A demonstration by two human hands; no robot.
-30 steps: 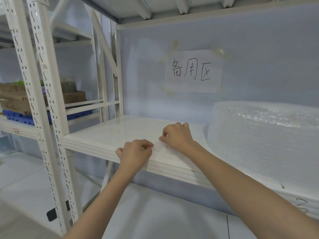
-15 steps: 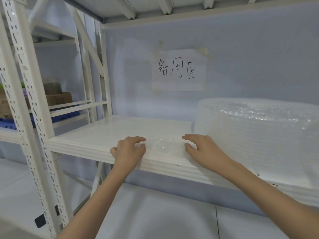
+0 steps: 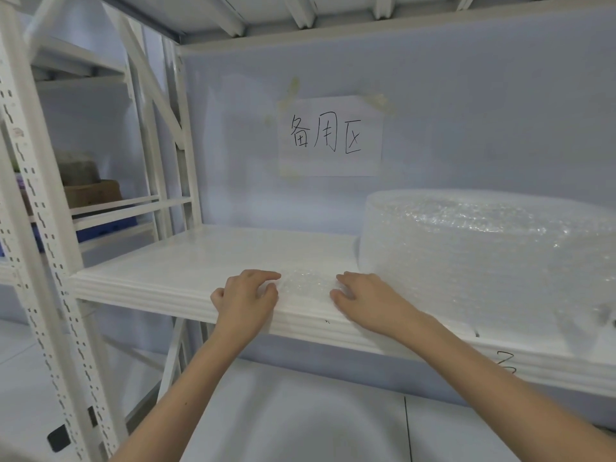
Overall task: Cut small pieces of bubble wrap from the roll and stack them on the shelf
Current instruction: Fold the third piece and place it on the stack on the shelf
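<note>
Left hand (image 3: pixel 246 300) and right hand (image 3: pixel 366 300) flat, fingers spread, gripping nothing, flanking bubble wrap piece (image 3: pixel 308 285) beside roll (image 3: pixel 483 258) on shelf (image 3: pixel 173 265).

A white shelf (image 3: pixel 186 261) holds a clear, bubble-dotted roll of bubble wrap (image 3: pixel 483 261). The wall (image 3: pixel 483 111) behind is pale blue, with a white paper sign (image 3: pixel 330 136) bearing black handwritten characters. White perforated uprights (image 3: pixel 40 228) stand at left.

The shelf (image 3: pixel 186 261) is white painted metal, smooth with a soft sheen. The roll (image 3: pixel 483 255) and the piece (image 3: pixel 306 283) are clear plastic bubble wrap, glossy and pimpled. The sign (image 3: pixel 330 136) is matt white paper, inked, fixed with yellowed tape. The boxes (image 3: pixel 93 193) look like matt brown cardboard.
</note>
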